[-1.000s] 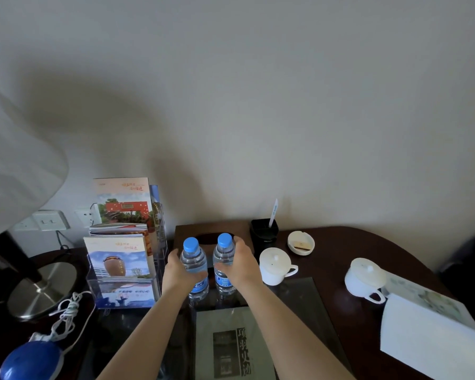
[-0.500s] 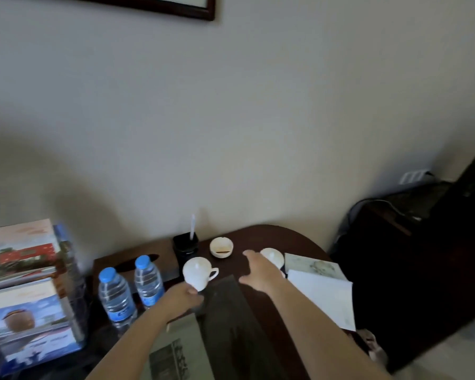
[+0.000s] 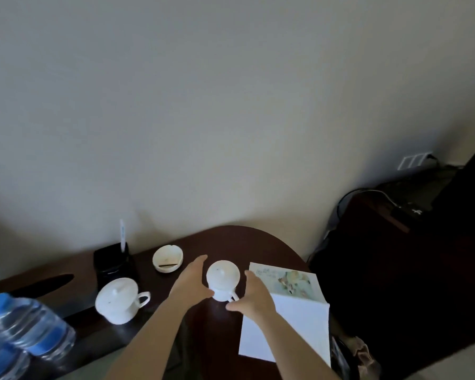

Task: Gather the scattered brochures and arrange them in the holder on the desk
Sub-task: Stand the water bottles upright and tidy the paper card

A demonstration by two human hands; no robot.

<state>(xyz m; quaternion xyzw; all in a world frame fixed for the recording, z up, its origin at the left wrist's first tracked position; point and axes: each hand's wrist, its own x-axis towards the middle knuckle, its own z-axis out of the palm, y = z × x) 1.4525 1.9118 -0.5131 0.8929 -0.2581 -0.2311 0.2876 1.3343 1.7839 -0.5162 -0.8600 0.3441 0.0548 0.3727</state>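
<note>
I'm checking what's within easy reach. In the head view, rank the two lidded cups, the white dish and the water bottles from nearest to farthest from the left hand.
From the left hand:
1. Right lidded cup, just to its right.
2. White dish, behind and left.
3. Left lidded cup, farther left.
4. Water bottles, far left edge.

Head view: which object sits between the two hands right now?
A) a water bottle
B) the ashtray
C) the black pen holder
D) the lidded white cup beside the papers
D: the left hand and right hand flank the lidded white cup, next to the papers.
</note>
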